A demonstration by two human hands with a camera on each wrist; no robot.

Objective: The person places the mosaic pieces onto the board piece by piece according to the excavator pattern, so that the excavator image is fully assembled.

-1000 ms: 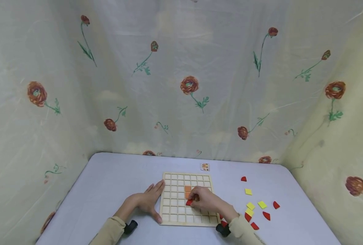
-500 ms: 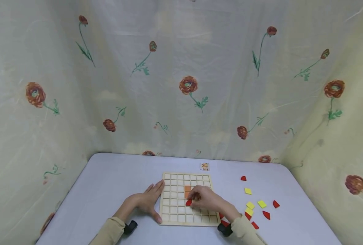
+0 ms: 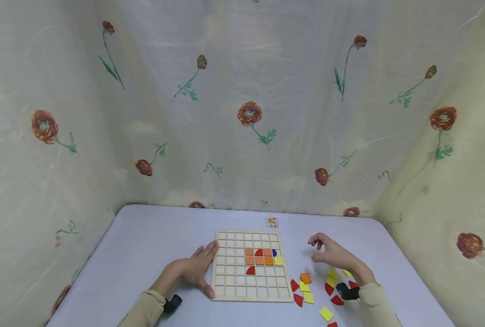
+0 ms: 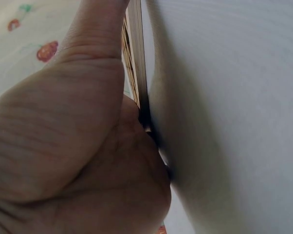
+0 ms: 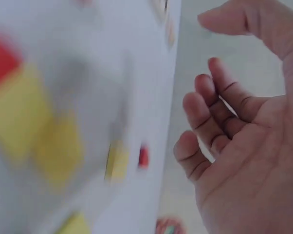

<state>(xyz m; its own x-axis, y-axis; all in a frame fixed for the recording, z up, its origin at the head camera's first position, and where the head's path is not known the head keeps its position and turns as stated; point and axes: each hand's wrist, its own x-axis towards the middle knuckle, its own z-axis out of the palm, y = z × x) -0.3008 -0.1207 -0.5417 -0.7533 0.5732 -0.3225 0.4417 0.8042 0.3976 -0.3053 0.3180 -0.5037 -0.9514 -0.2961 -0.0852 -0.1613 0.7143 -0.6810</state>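
Observation:
A wooden grid board (image 3: pixel 226 299) lies on the white table. My left hand (image 3: pixel 197 270) rests against its left edge, fingers spread and straight; the left wrist view shows the palm beside the board's side. In the grid sit several orange squares (image 3: pixel 249 260), a yellow square (image 3: pixel 279 261), a small blue piece (image 3: pixel 274 253) and a red piece (image 3: pixel 259 252) between orange squares. One row lower lies a red quarter-circle (image 3: pixel 250 270). My right hand (image 3: pixel 333 252) hovers right of the board, fingers loosely bent; in the right wrist view nothing is between thumb and fingers.
Loose pieces lie right of the board: an orange square (image 3: pixel 305 278), several yellow squares (image 3: pixel 326 314) and several red quarter-circles (image 3: pixel 298 299). Behind the board is a small printed card (image 3: pixel 271 222). A flowered curtain (image 3: pixel 185 136) surrounds the table.
My right hand has let go of the red quarter-circle, which stays in the grid, and has moved right, off the board. My left hand has stayed on the board's left edge.

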